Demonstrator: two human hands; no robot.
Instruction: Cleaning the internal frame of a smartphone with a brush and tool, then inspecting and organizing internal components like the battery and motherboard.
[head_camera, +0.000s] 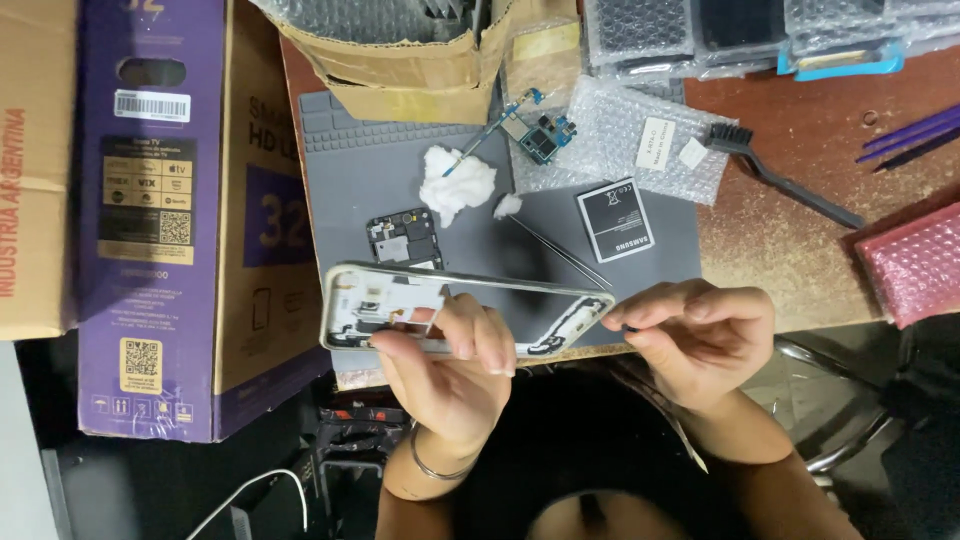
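At the far left, a tall purple and brown cardboard carton (170, 220) is standing on its side against the edge of the reddish-brown speckled worktable (800, 250). Next to it, a grey rubber repair mat (350, 165) is lying on the table, with a torn brown cardboard box (400, 70) sitting at its top edge. On the mat, a small black phone inner cover (405, 240) is resting just above the silver-edged white phone frame (460, 310), which is hovering over the mat's near edge. The left hand (450, 375) is gripping this frame from below, thumb and fingers pressed onto its lower long side, a thin bangle circling the wrist. A white cotton wad (455, 183) is lying near the mat's middle, a blue-green circuit board (540, 130) is sitting beside it on a sheet of clear bubble wrap (640, 150), and thin metal tweezers (560, 250) are stretching diagonally across the mat. A flat black rectangular battery (615, 220) is lying to their right. The right hand (700, 340) is pinching the frame's right end between thumb and fingertips. Farther right, a black-bristled brush (780, 175) is resting on the table, purple plastic pry sticks (910, 135) are lying near the edge, and a pink bubble-wrap pouch (915, 262) is sitting at the far right.
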